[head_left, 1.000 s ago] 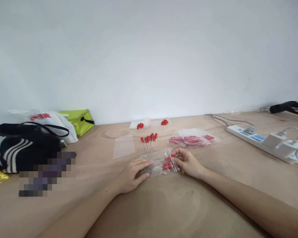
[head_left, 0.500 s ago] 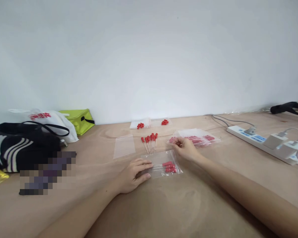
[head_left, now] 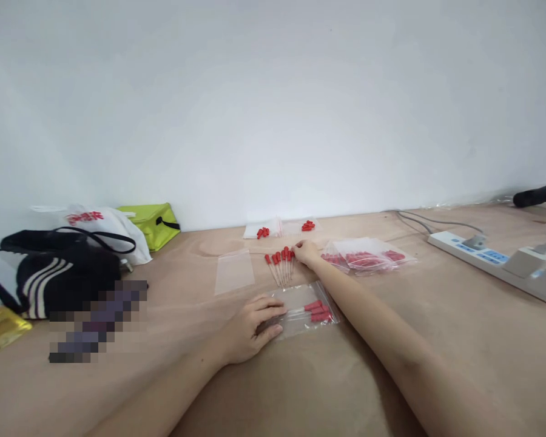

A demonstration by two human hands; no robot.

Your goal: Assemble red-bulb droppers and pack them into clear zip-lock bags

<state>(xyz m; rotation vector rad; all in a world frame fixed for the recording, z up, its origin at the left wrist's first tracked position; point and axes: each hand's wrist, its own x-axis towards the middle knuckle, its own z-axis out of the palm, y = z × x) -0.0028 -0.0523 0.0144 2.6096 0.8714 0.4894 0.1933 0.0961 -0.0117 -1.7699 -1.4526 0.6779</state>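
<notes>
My left hand [head_left: 253, 326] lies with thumb and fingers apart on the left part of a clear zip bag [head_left: 296, 295]. Inside that bag are several droppers [head_left: 319, 311] with red bulbs, pointing right. Beyond the bag, several loose droppers [head_left: 281, 267] with red bulbs and thin pale stems are fanned out on the table. My right hand [head_left: 306, 252] has its fingertips closed at the red bulb of the rightmost dropper in the fan; the fingers partly hide it. An unfilled zip bag [head_left: 234, 271] lies flat left of the fan.
Filled bags of red-bulbed droppers [head_left: 368, 258] are piled to the right. Two bags with red bulbs [head_left: 262, 232] lie by the wall. A white power strip [head_left: 495, 267] with plugs is at right; a black bag [head_left: 68, 276] and a green bag [head_left: 152, 224] stand at left.
My right hand has moved left and away from me, from beside the bag pile to the fanned droppers. My left hand stays on the clear bag. The view has turned slightly left.
</notes>
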